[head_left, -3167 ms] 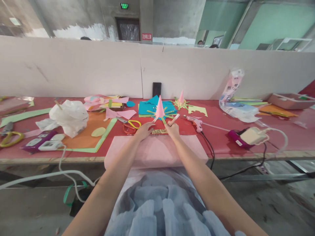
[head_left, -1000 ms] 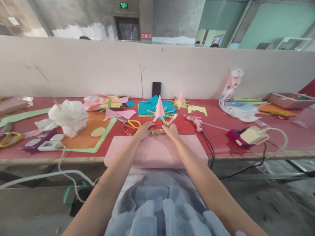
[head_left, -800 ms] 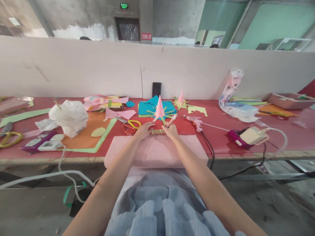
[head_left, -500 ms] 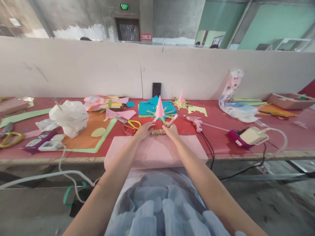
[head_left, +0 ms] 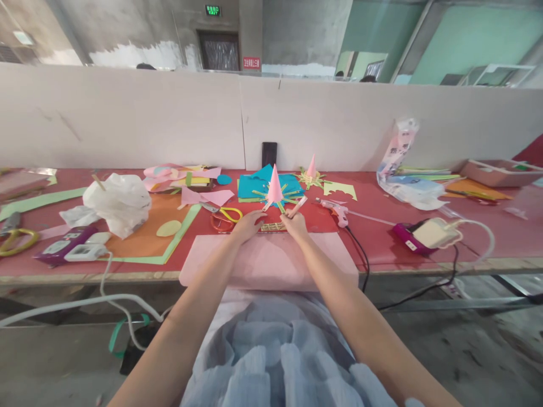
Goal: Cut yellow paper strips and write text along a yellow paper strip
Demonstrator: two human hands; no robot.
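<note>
Pink and upright, a paper cone was placed between scissors and a glue gun.

In the head view, a pen-like stick was pinched near it by the right hand, seemingly for control; any hold by the half-curled left hand could not be judged. Sideways room was limited.

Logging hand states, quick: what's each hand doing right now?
Left hand: fingers bent; whether it grips anything cannot be told.
Right hand: closed on a pen-like stick.
</note>
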